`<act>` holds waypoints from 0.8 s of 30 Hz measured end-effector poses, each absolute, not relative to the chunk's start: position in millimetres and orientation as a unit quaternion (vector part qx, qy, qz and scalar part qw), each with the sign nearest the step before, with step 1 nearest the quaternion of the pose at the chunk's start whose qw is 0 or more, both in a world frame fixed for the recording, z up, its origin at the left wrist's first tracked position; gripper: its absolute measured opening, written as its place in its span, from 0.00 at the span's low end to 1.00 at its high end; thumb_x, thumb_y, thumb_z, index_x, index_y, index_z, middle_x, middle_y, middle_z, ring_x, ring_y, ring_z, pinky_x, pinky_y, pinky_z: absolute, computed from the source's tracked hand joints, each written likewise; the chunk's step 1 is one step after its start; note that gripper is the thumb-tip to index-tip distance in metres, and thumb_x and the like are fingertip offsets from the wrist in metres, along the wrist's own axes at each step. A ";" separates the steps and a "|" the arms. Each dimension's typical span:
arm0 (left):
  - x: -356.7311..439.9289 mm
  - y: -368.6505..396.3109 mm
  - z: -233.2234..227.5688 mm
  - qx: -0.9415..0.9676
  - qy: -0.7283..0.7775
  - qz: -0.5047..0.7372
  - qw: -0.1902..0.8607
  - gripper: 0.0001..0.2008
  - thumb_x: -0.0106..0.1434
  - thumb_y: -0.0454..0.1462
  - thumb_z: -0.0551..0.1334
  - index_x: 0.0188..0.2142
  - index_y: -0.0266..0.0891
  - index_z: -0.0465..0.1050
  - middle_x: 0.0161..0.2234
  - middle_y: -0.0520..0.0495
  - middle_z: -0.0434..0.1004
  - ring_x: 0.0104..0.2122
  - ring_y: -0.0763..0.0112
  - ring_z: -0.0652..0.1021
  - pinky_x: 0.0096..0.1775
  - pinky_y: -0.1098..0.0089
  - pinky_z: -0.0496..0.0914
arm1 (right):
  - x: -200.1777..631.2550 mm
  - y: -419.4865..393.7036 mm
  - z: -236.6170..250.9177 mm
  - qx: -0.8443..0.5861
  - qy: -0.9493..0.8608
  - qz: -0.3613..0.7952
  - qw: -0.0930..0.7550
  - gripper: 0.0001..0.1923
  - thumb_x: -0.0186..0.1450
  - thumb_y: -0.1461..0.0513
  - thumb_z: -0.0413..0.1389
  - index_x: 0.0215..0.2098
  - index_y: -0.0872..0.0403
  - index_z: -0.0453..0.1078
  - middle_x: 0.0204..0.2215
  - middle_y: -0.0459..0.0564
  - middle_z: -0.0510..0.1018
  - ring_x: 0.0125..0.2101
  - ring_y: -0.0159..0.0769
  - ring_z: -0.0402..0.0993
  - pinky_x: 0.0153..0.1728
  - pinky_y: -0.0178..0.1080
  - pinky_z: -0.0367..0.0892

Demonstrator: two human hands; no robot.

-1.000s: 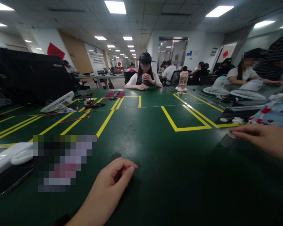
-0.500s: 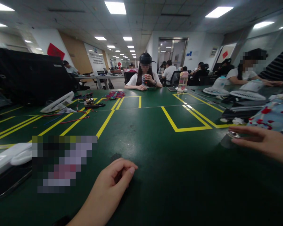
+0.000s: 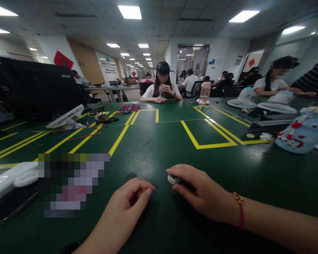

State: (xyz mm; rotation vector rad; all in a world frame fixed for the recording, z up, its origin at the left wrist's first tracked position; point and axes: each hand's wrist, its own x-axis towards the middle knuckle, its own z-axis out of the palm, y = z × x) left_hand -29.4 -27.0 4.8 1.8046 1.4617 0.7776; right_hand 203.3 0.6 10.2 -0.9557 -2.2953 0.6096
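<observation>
My right hand point(image 3: 202, 194) rests on the green table point(image 3: 159, 141) near the front middle, its fingers closed around a small round silver-topped object point(image 3: 173, 179). A red and gold bracelet point(image 3: 238, 208) circles that wrist. Just left of it, my left hand point(image 3: 127, 204) lies loosely curled on the table with thumb and forefinger pinched together; I cannot tell whether anything is between them.
A phone point(image 3: 7, 206) and a white device point(image 3: 13, 176) lie at the front left. A light blue bottle with red marks point(image 3: 302, 134) lies at right. White fans point(image 3: 65, 116) and coloured wires point(image 3: 82, 134) sit farther back. People sit across the table.
My right hand has slid the small silver-topped object from the far right of the table to the front middle, close to my left hand. The left hand has stayed put.
</observation>
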 end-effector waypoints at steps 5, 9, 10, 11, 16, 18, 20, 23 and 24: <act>-8.8 -16.3 26.2 0.751 0.503 0.308 0.296 0.10 0.65 0.38 0.57 0.44 0.45 0.73 0.36 0.51 0.74 0.31 0.70 0.73 0.32 0.71 0.67 | 203.6 4.4 -6.8 -0.388 -0.804 0.332 0.304 0.39 0.60 0.58 0.58 0.63 0.46 0.42 0.51 0.47 0.70 0.48 0.27 0.69 0.53 0.37 0.64; 7.3 -1.5 41.9 0.782 0.461 0.317 0.273 0.07 0.64 0.37 0.59 0.36 0.45 0.77 0.36 0.52 0.72 0.32 0.71 0.73 0.32 0.73 0.65 | 205.5 5.6 -6.3 -0.393 -0.795 0.350 0.301 0.32 0.60 0.59 0.57 0.59 0.45 0.50 0.47 0.44 0.72 0.46 0.26 0.70 0.50 0.35 0.66; 8.0 1.3 43.6 0.778 0.464 0.330 0.266 0.07 0.65 0.37 0.59 0.35 0.45 0.77 0.35 0.52 0.71 0.32 0.71 0.73 0.32 0.72 0.65 | 206.7 5.3 -4.6 -0.397 -0.798 0.341 0.301 0.31 0.60 0.59 0.57 0.59 0.45 0.51 0.47 0.43 0.72 0.46 0.26 0.70 0.49 0.35 0.66; 7.5 3.4 44.0 0.771 0.470 0.343 0.259 0.08 0.65 0.37 0.58 0.34 0.44 0.77 0.34 0.52 0.71 0.33 0.71 0.72 0.33 0.72 0.65 | 208.4 4.8 -3.0 -0.404 -0.800 0.328 0.298 0.30 0.60 0.59 0.57 0.58 0.44 0.53 0.48 0.43 0.72 0.46 0.26 0.70 0.49 0.35 0.66; 1.2 6.2 24.9 0.766 0.504 0.312 0.249 0.08 0.65 0.37 0.59 0.35 0.45 0.78 0.33 0.52 0.71 0.33 0.69 0.72 0.35 0.70 0.65 | 218.4 4.2 -1.4 -0.437 -0.803 0.280 0.293 0.25 0.59 0.58 0.56 0.55 0.43 0.59 0.49 0.42 0.71 0.45 0.27 0.69 0.48 0.35 0.66; 3.1 6.4 12.6 0.781 0.502 0.275 0.250 0.08 0.64 0.37 0.59 0.34 0.45 0.78 0.33 0.51 0.72 0.35 0.67 0.73 0.37 0.69 0.66 | 218.2 4.5 -3.4 -0.437 -0.804 0.276 0.295 0.26 0.58 0.59 0.57 0.55 0.45 0.60 0.48 0.43 0.71 0.46 0.28 0.69 0.48 0.35 0.66; 6.2 6.9 4.4 0.793 0.498 0.252 0.245 0.07 0.64 0.37 0.60 0.34 0.45 0.79 0.34 0.50 0.72 0.37 0.65 0.73 0.39 0.67 0.66 | 216.6 4.7 -3.8 -0.435 -0.805 0.274 0.294 0.27 0.58 0.60 0.57 0.55 0.45 0.60 0.49 0.44 0.70 0.47 0.29 0.69 0.50 0.36 0.66; 5.3 5.7 4.3 0.792 0.496 0.257 0.247 0.09 0.64 0.36 0.59 0.39 0.46 0.79 0.35 0.50 0.73 0.37 0.65 0.73 0.39 0.67 0.66 | 223.1 6.7 1.5 -0.449 -0.796 0.266 0.307 0.26 0.59 0.57 0.57 0.56 0.45 0.60 0.51 0.45 0.69 0.47 0.30 0.69 0.50 0.37 0.66; 2.3 4.0 6.6 0.787 0.498 0.262 0.253 0.09 0.64 0.36 0.59 0.40 0.46 0.78 0.35 0.50 0.73 0.37 0.65 0.73 0.39 0.68 0.66 | 230.8 8.1 4.2 -0.465 -0.786 0.257 0.315 0.27 0.60 0.55 0.56 0.56 0.45 0.59 0.51 0.46 0.69 0.47 0.31 0.69 0.50 0.37 0.67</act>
